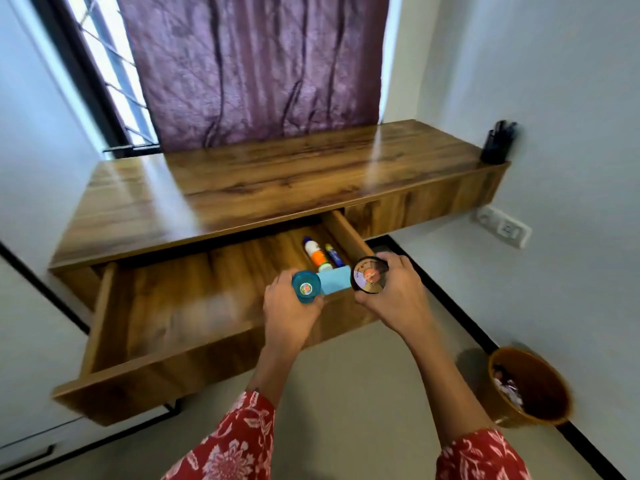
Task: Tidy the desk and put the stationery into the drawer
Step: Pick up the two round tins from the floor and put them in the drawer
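Observation:
A wooden drawer [145, 379] stands pulled out under the wall-mounted desk [263, 181]. Inside it, at the right end, lie a white and orange glue bottle [316, 253], a blue and yellow glue stick [334, 255] and a light blue pad [335, 279]. My left hand [290, 313] grips a small teal round container [306, 287] over the drawer's right part. My right hand [394, 292] holds a black round container with a coloured lid [369, 274] above the drawer's right front corner.
A black pen holder [497, 145] with pens stands at the desk's far right corner. A brown waste bin [530, 386] sits on the floor at the right. A wall socket [505, 227] is below the desk. A purple curtain [256, 64] hangs behind.

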